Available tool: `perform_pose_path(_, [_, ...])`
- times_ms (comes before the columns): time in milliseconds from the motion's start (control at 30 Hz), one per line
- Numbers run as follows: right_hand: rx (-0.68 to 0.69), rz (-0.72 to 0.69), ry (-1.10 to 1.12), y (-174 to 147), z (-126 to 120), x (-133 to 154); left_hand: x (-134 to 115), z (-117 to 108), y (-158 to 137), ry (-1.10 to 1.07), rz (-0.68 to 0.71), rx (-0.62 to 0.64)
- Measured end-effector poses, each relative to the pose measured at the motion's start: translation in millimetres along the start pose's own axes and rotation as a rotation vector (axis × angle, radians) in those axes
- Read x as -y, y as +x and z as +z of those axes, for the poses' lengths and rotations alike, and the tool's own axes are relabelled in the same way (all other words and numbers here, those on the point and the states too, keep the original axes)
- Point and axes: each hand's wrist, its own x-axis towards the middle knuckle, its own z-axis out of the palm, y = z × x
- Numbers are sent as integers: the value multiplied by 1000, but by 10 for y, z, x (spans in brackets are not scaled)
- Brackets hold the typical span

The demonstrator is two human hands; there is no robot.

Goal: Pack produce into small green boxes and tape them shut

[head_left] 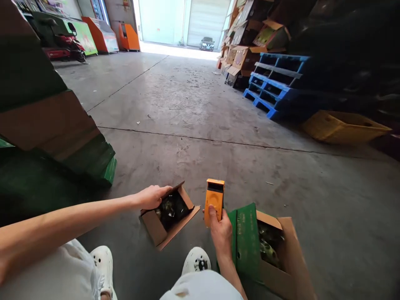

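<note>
My left hand [152, 197] is closed on the back left edge of a small open cardboard box [156, 230], which sits tilted low in front of me. Dark wrapping and some shiny items [170, 208] show inside, too unclear to name. In my right hand [221, 229] is an orange handheld device [214, 196] with a dark recess near its top end; my thumb lies on its face. Just right of that hand stands a larger open green carton [246, 239], with brown flaps and greenish contents [269, 252] partly in shadow.
Green and brown cartons [56, 121] are stacked at the left. To the right are blue pallets [271, 83], a yellow tub [343, 127] and piled cardboard boxes [242, 58]. A red scooter [67, 46] stands far left. White shoes [196, 260] are below my hands on the concrete floor [193, 112].
</note>
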Motion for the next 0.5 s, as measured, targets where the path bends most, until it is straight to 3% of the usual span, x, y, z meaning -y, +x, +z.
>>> perform_pose_path(167, [237,90,-145,38,308,-218,298,629,152,61,253,154])
perform_pose_path(233, [300,118,-211,25,458,-251,429,813,208,54,276,180])
perform_pose_path(367, [408,172,-298,-67,701,-335,946,863,223,-274,69,212])
perform_pose_path(500, [505,208,-396,-167,793,-457,1659,720,-152,-707,-163,199])
